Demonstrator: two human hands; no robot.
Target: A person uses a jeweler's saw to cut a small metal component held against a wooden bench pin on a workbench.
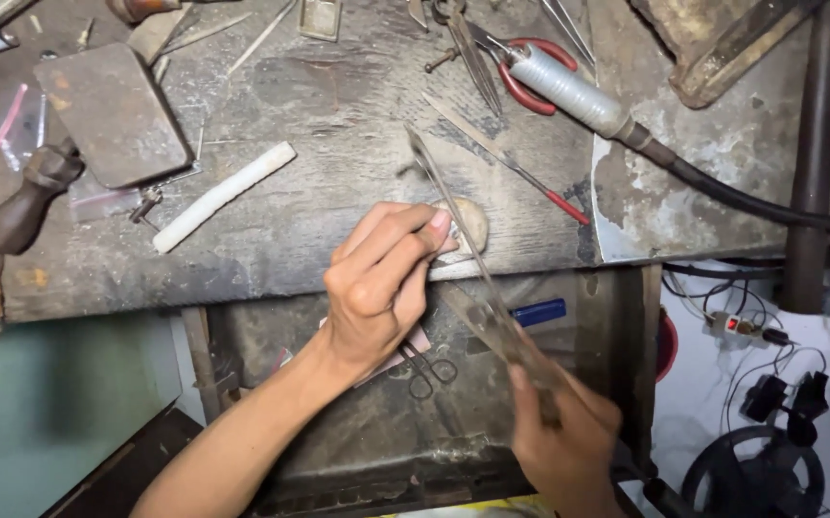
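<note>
Fingers of the right hand (568,436) wrapped round the lower end of a long flat file (477,278), grip closed on its handle end; blade blurred, runs up and away across the bench edge. Left hand (381,283) farther in, thumb and forefinger pinched together on a small workpiece (446,233) pressed against a worn wooden peg (470,221) at the bench lip. Piece almost wholly hidden by the fingertips; only a pale sliver shows, shape and metal not readable.

Risk, as judged: file passes right beside the pinching fingertips, so a skid off the tiny piece could rasp skin. A slack pinch could let the piece flick down into the tray (376,432) under the bench, where small scissors (429,369) and a blue pen-like thing (539,312) lie.

Farther back on the scarred bench (338,125): white stick (223,197), dark metal slab (113,115), wooden-handled tool (26,201) at left. Red-tipped slim tool (511,163), red-handled pliers (530,91), flex-shaft handpiece (573,91) with black hose at the far right.
</note>
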